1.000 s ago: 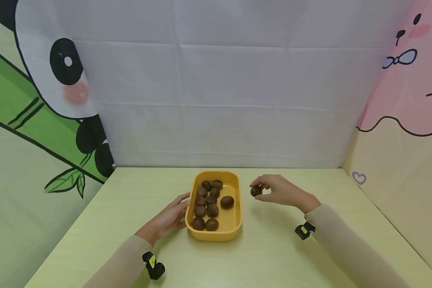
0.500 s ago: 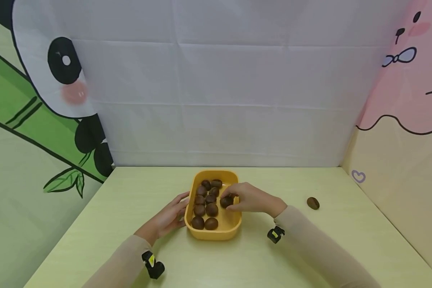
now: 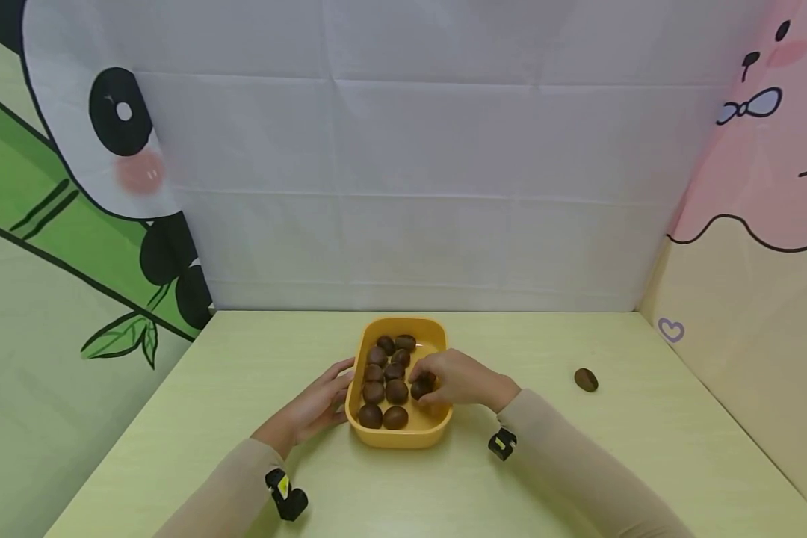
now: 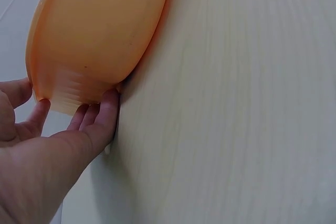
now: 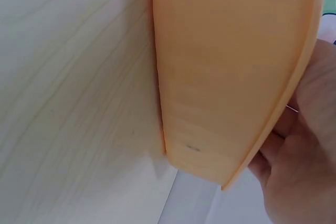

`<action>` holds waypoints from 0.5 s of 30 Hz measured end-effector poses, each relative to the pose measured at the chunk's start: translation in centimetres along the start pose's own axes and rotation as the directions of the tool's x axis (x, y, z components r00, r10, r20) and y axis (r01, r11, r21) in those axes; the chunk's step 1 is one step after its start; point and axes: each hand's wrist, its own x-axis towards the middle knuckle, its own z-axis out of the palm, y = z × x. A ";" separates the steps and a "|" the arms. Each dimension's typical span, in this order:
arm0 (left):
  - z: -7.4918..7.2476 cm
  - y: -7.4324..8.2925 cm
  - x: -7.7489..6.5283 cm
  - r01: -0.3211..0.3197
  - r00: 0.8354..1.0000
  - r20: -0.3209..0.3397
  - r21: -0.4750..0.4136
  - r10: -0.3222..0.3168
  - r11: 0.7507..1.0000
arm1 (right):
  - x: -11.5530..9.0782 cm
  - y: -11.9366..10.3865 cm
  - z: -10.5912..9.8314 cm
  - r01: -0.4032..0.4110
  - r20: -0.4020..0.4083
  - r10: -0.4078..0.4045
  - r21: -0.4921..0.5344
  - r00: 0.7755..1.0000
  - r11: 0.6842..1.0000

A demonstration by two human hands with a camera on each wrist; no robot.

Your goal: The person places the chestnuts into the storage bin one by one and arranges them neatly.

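Brown chestnuts (image 3: 395,418) lie in rough rows along the left side of a yellow tray (image 3: 398,441) on the table. My right hand (image 3: 464,377) reaches over the tray's right rim, thumb and fingertips pinching a chestnut (image 3: 421,386) low inside it. In the right wrist view the tray wall (image 5: 226,66) hides that chestnut and the fingertips of the hand (image 5: 304,150). My left hand (image 3: 312,407) rests against the tray's left side from outside. The left wrist view has the left hand (image 4: 58,145) with its fingertips touching the tray's outer wall (image 4: 100,30), from rim to base.
One more chestnut (image 3: 586,379) lies alone on the pale table (image 3: 511,486) to the right, beyond the right forearm. A white cloth (image 3: 417,187) hangs behind the table, and printed cartoon panels (image 3: 760,314) stand at both sides.
My right hand has carried a chestnut leftward from beside the tray into it, then shifted slightly nearer and lower. The lone chestnut has come into view. My left hand has kept its place.
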 end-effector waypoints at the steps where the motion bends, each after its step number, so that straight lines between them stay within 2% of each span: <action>1: 0.0 0.0 0.0 -0.001 1.000 0.002 -0.001 0.001 1.000 | 0.1 0.0 0.1 0.003 -0.004 -0.003 -0.018 1.000 1.000; 6: 0.0 -0.1 0.1 0.001 1.000 0.006 -0.014 -0.001 1.000 | 0.4 0.1 0.6 0.003 -0.015 -0.005 -0.091 1.000 0.996; 15: 0.0 -0.1 0.1 -0.002 1.000 0.003 -0.010 0.002 1.000 | 0.8 -0.6 0.5 -0.047 -0.021 0.045 -0.146 0.999 0.988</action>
